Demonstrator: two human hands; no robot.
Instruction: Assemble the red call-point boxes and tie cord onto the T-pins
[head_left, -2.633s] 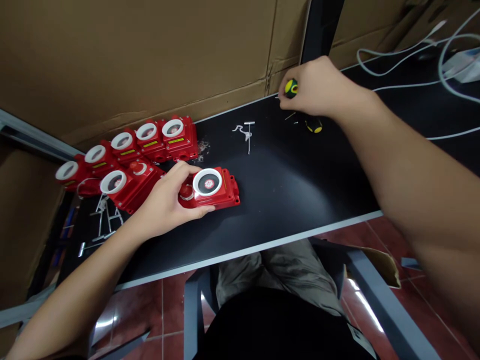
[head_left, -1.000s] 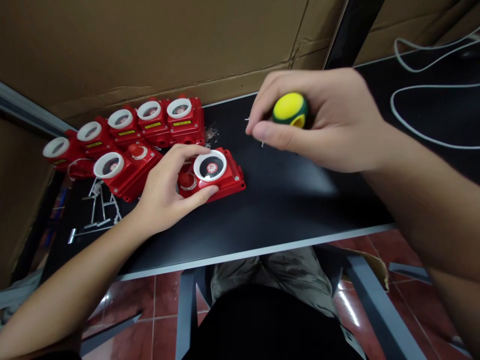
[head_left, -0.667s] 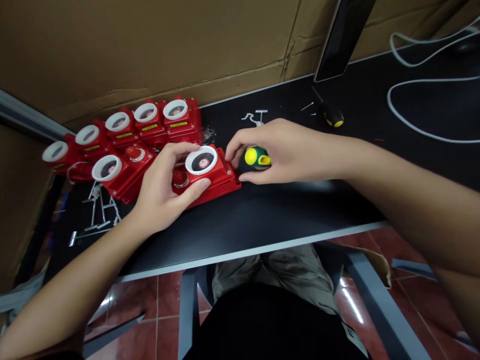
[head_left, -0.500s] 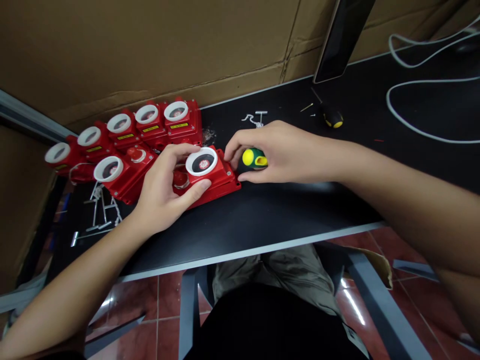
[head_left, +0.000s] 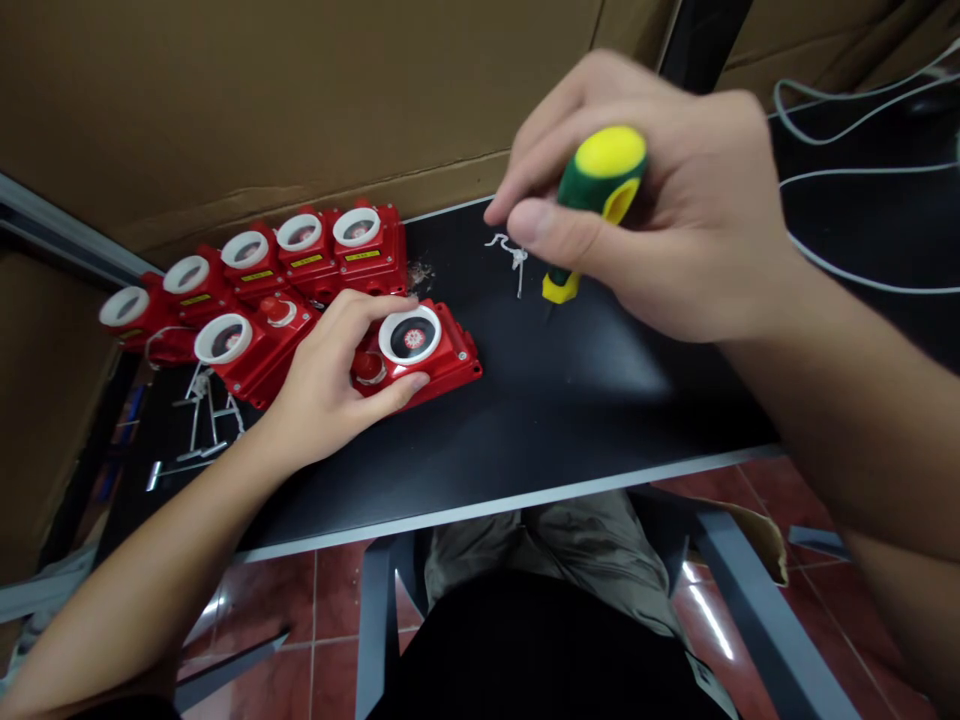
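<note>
My left hand (head_left: 326, 385) grips a red alarm-like box (head_left: 454, 350) with its fingers and thumb spread around the white ring (head_left: 390, 352) on top. The box lies on the black table, a red knob partly under my palm. My right hand (head_left: 690, 190) is raised above the table to the right of the box. Held in it is a green and yellow screwdriver (head_left: 581, 190), tilted with its shaft downward and apart from the box. The screwdriver's tip is blurred.
Several similar red boxes (head_left: 375, 260) stand at the back left, and one (head_left: 259, 345) lies beside my left hand. T-shaped metal rods (head_left: 196, 425) lie front left. A white string (head_left: 517, 258) lies behind. Cardboard (head_left: 300, 100) walls the back; white cables (head_left: 862, 172) are at right.
My right hand has lifted the screwdriver up and to the right, away from the red box's right end. My left hand stays on the box.
</note>
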